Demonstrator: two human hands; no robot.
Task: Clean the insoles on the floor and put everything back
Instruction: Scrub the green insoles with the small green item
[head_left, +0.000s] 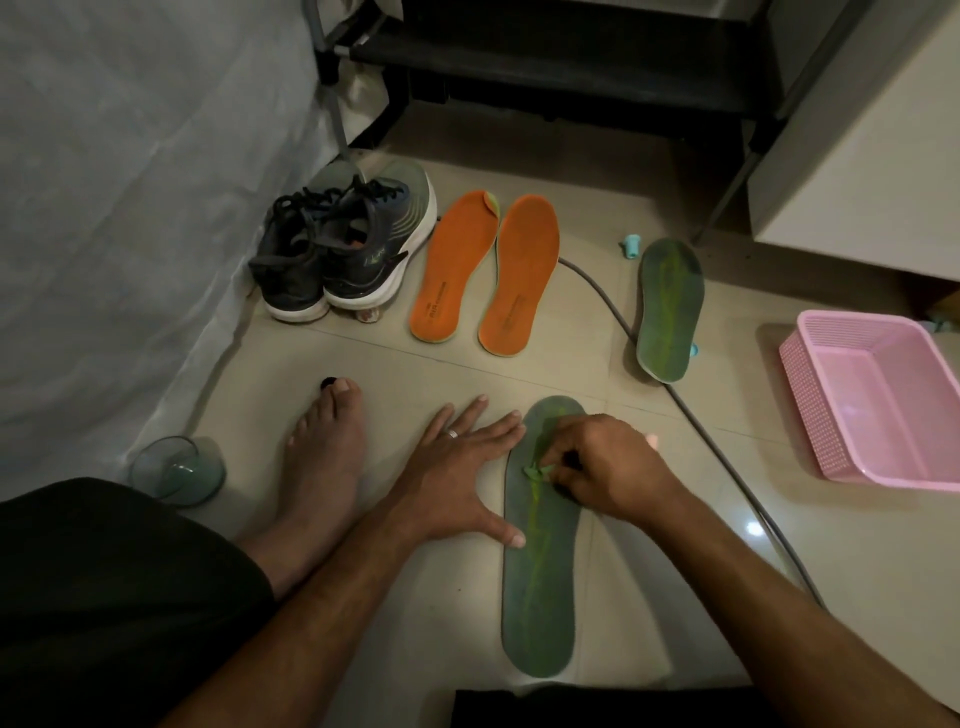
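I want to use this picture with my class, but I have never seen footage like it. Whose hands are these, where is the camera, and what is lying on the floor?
There is no machine here: a person wears a wide-angle camera on the head, so you look down at their own two hands. The left hand lies flat, fingers spread, steadying the near green insole on the tiled floor. The right hand pinches a small green cloth against that insole. Farther off lie a second green insole, two orange insoles, a pair of dark sneakers and a pink basket. A glass lies beside the person's bare foot.
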